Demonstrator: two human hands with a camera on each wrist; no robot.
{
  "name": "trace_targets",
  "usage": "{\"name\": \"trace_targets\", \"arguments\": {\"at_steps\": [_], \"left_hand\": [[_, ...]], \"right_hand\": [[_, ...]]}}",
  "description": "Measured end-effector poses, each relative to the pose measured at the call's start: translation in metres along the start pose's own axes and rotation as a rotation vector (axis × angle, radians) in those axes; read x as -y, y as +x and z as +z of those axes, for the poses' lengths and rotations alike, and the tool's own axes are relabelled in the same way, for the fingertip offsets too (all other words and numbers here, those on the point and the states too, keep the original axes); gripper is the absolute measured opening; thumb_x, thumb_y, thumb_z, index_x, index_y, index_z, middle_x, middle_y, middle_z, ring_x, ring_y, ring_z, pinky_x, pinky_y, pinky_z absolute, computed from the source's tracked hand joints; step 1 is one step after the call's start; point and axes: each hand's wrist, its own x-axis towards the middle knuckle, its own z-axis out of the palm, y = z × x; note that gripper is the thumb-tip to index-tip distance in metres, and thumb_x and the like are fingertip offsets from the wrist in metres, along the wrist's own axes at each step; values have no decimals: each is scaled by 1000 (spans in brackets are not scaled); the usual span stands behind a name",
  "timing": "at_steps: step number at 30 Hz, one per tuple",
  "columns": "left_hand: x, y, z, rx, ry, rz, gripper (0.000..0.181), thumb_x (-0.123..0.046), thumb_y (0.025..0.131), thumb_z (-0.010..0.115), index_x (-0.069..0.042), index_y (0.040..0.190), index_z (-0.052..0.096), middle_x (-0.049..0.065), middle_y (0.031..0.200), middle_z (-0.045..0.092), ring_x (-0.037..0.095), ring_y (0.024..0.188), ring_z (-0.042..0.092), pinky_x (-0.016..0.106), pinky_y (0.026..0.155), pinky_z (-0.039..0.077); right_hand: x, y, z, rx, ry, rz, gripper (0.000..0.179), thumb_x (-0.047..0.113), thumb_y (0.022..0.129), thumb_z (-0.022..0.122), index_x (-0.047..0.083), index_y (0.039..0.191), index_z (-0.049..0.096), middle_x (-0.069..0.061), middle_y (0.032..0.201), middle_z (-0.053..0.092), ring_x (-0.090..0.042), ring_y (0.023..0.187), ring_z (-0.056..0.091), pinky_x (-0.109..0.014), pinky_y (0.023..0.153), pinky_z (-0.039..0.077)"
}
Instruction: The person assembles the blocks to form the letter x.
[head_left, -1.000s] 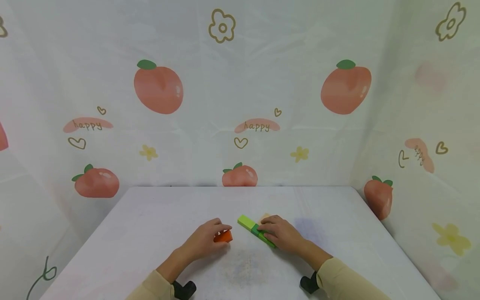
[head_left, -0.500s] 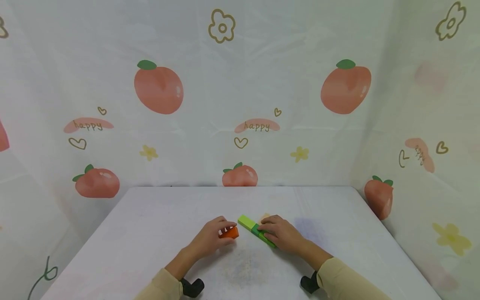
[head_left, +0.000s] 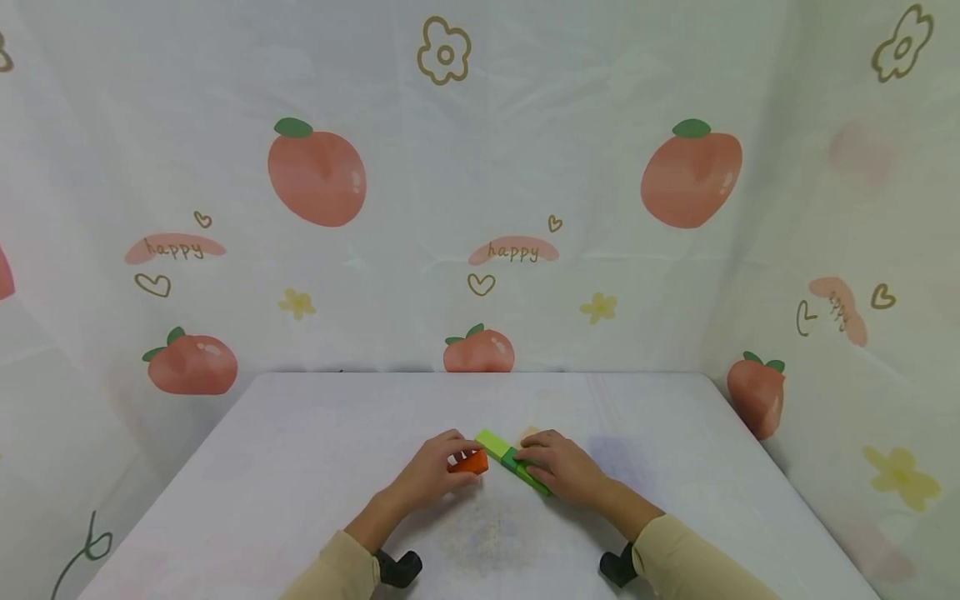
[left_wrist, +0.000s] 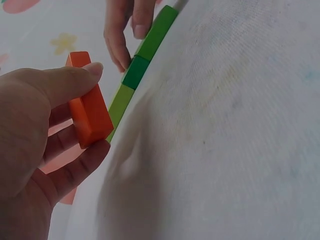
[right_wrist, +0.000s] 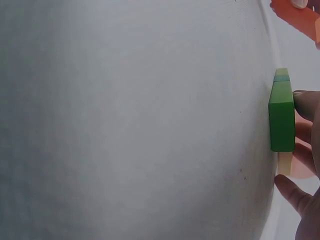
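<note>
An orange rectangular block (head_left: 474, 463) is pinched by my left hand (head_left: 429, 469), thumb on one side and fingertips on the other. In the left wrist view, that orange block (left_wrist: 90, 102) overlaps the near end of a straight row of green blocks. The row joins a light green block (head_left: 491, 444), a short dark green block (left_wrist: 135, 72) and a mid-green block (right_wrist: 282, 112). My right hand (head_left: 566, 469) rests over the mid-green end with bent, relaxed fingers. A pale wooden-coloured block (right_wrist: 285, 163) lies behind the row, partly hidden by the right hand.
The blocks lie on a white cloth-covered table (head_left: 337, 425) with faint stains. Behind it hangs a white sheet (head_left: 390, 183) printed with fruit and flowers. Black wrist mounts (head_left: 400, 568) sit at both cuffs of beige sleeves (head_left: 697, 558).
My left hand has moved to the right and slightly away with the orange block, bringing it close to the green row. The right hand and the row stay where they were.
</note>
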Motion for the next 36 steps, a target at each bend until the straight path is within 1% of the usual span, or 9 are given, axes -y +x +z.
{"name": "trace_targets", "arguments": {"at_steps": [10, 17, 23, 30, 36], "left_hand": [[-4, 9, 8, 46, 5, -40, 40, -23, 85, 77, -12, 123, 67, -9, 95, 56, 9, 88, 54, 24, 78, 51], [-5, 14, 15, 63, 40, -71, 45, -22, 84, 78, -15, 127, 65, -10, 92, 55, 8, 80, 52, 21, 68, 49], [-6, 17, 21, 81, 42, -116, 47, -25, 82, 80, -15, 125, 66, -10, 90, 55, 8, 77, 51, 22, 68, 47], [-17, 20, 23, 105, 49, -178, 51, -29, 81, 81, -17, 127, 64, -10, 88, 54, 10, 77, 51, 23, 66, 47], [-22, 23, 28, 114, 84, -228, 51, -30, 80, 81, -17, 127, 64, -9, 89, 54, 9, 80, 51, 24, 71, 47]], "right_hand": [[-1, -1, 0, -15, 8, -15, 26, 14, 93, 65, 13, 118, 70, -8, 123, 61, -25, 115, 55, -46, 96, 46], [-2, 0, 1, -26, 6, -29, 25, 15, 93, 65, 14, 118, 70, -7, 122, 62, -24, 114, 55, -46, 95, 46], [-1, 0, 0, -28, 9, -33, 25, 14, 93, 65, 13, 117, 70, -8, 122, 62, -25, 114, 55, -47, 95, 46], [1, -1, -2, -16, 11, -18, 26, 13, 93, 66, 12, 118, 70, -9, 122, 62, -26, 115, 54, -48, 95, 45], [-1, -1, -1, -22, 10, -34, 26, 11, 92, 66, 11, 118, 70, -10, 122, 62, -27, 115, 54, -49, 95, 45]]}}
